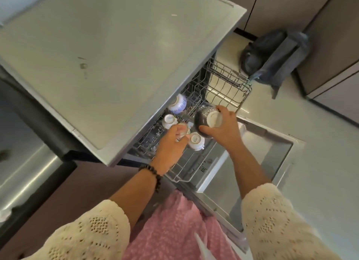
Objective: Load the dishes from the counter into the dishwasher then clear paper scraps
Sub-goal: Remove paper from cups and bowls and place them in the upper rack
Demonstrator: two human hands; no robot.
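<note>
The dishwasher's upper rack (182, 168) is pulled out under the counter's edge. In it a blue-and-white bowl (177, 104) and two white cups (169, 121) (196, 141) sit upside down. My right hand (223, 126) grips a dark grey bowl (202, 115) with a white foot, turned bottom up, just above the rack. My left hand (172, 143) is closed around a small pale cup (183, 130) between the two white cups.
The grey counter (108, 65) fills the upper left, with a small paper scrap (174, 15) on it. A second wire rack (227, 83) sticks out further back. The open dishwasher door (268, 162) lies below right. A dark bag (272, 55) sits on the floor.
</note>
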